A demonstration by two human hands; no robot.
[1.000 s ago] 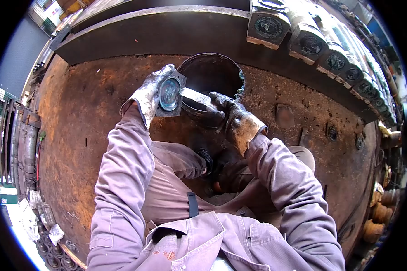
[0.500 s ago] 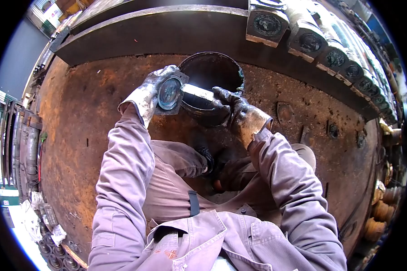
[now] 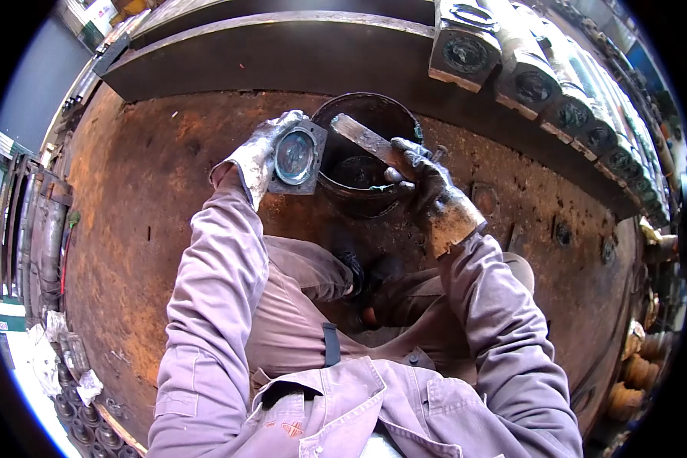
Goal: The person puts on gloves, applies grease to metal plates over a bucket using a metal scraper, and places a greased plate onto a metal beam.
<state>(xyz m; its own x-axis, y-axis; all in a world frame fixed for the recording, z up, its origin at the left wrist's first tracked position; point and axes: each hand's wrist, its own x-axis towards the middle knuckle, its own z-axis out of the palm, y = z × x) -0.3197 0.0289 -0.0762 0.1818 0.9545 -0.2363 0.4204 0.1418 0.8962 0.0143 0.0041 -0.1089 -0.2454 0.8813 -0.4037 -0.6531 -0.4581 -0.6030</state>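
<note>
My gloved left hand (image 3: pixel 261 151) grips a square metal plate (image 3: pixel 296 157) by its left side. Greenish grease coats the round recess in the plate's face. A flat stick (image 3: pixel 365 140) is held in my gloved right hand (image 3: pixel 429 183), its pale end pointing up and left over the open bucket (image 3: pixel 368 206). The stick and the plate are apart. The dark bucket stands on the rusty floor between my hands, and its inside is dark, with what it holds hard to make out.
A long dark steel beam (image 3: pixel 275 55) crosses behind the bucket. Several square-ended bars with greasy round faces (image 3: pixel 466 53) rest at the upper right. Flat plates (image 3: pixel 484 198) lie on the rusty floor at right. Pipes (image 3: pixel 49 237) stand at the left edge.
The stick has moved away from the plate to the right and now tilts over the bucket. My right hand has shifted right. The plate shows slightly further right in view.
</note>
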